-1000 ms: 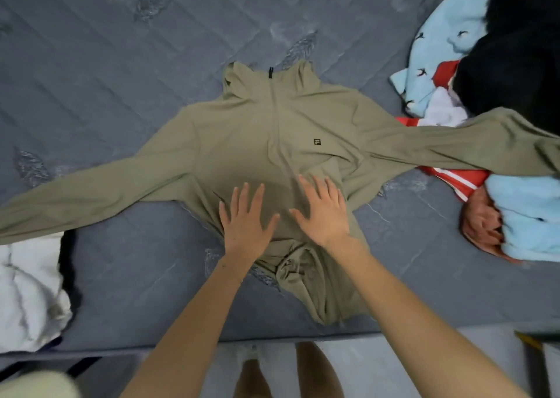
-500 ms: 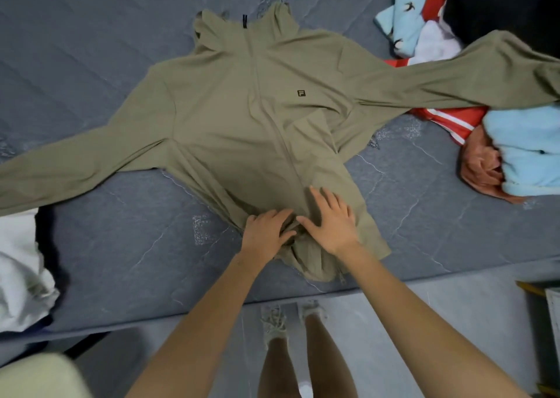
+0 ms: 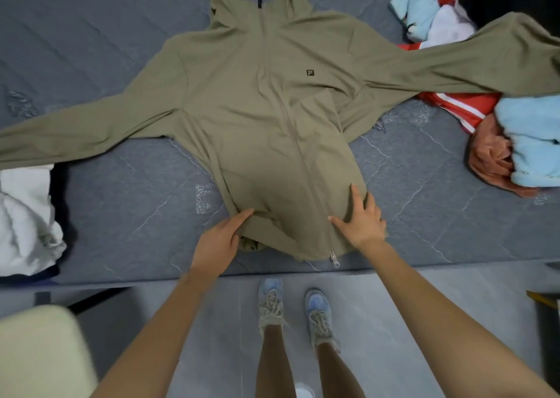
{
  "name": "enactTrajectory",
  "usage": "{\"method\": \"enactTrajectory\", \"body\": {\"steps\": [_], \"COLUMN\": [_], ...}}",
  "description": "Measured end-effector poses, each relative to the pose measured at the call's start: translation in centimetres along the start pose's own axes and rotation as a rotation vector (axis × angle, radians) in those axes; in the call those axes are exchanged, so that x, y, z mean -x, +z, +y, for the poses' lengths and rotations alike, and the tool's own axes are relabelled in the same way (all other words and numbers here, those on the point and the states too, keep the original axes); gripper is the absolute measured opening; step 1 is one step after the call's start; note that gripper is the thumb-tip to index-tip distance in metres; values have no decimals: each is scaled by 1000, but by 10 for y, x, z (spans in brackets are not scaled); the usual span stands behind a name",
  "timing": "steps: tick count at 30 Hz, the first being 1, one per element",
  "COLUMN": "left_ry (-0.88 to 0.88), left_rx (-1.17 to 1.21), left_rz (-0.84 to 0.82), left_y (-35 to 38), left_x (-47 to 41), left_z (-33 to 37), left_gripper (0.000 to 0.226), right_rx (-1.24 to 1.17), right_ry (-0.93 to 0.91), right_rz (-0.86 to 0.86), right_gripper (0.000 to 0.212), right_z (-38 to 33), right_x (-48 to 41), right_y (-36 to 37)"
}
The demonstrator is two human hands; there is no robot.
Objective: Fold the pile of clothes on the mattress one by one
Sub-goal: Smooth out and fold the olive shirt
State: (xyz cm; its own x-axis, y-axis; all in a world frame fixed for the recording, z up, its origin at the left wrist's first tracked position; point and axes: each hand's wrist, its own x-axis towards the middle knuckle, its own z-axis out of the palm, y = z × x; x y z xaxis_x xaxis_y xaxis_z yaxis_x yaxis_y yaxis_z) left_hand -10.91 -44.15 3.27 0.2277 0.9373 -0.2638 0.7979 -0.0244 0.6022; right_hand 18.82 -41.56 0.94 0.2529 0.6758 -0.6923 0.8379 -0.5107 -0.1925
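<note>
A crumpled white cloth (image 3: 27, 215) is seen furthest left, just beside the outstretched sleeve of an olive-khaki long-sleeved zip-up jacket (image 3: 257, 109). The jacket is spread front up across a grey quilted mattress (image 3: 121, 215). Its collar is turned away from the person, its hem lies near the mattress's near edge, and one sleeve is stretched out to each side.

At the jacket's hem, on its left corner, the left hand (image 3: 218, 240) is closed on the fabric, with the thumb laid on top and the fingers tucked beneath. Some bunched fabric is visible under that corner. The closed zip (image 3: 303, 161) runs down the jacket's middle to the hem. Just right of the zip, the right hand (image 3: 360, 218) is pressed flat on the jacket, fingers straight and spread wide, nothing gripped.

The jacket's other sleeve is draped over a pile of clothes (image 3: 530, 143) in light blue, red-and-white, rust, white and black.
</note>
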Motion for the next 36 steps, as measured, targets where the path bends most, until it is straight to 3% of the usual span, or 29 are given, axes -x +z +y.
{"method": "enactTrajectory", "body": {"steps": [4, 9, 12, 15, 19, 21, 25, 27, 30, 36], "left_ry": [-70, -281, -466, -635, -847, -904, -949, -940, -900, -869], "left_rx": [101, 186, 229, 224, 338, 408, 425, 414, 357, 312], "left_rz": [138, 226, 237, 220, 236, 310, 378, 397, 420, 377], "left_y": [9, 19, 22, 25, 34, 39, 47, 48, 44, 41], "left_x": [40, 78, 96, 106, 105, 97, 84, 84, 84, 84], "left_z": [0, -11, -19, -24, -23, -20, -18, -18, -20, -21], "left_gripper": [57, 52, 44, 40, 24, 14, 25, 24, 23, 22], "right_rx": [-88, -37, -60, -353, -762, -853, -931, -991, -1005, -908], "right_ry": [31, -61, -126, -140, 16, 70, 85, 105, 133, 51], "right_rz": [65, 178, 224, 94, -33, -106, -247, -203, 15, 374], "right_gripper": [99, 35, 31, 39, 40, 48, 33, 32, 20, 50], "right_z": [9, 10, 7, 8, 14, 21, 29, 28, 28, 38], "right_x": [6, 15, 22, 24, 33, 35, 41, 42, 43, 54], "right_y": [2, 8, 14, 23, 34, 38, 41, 39, 30, 12]}}
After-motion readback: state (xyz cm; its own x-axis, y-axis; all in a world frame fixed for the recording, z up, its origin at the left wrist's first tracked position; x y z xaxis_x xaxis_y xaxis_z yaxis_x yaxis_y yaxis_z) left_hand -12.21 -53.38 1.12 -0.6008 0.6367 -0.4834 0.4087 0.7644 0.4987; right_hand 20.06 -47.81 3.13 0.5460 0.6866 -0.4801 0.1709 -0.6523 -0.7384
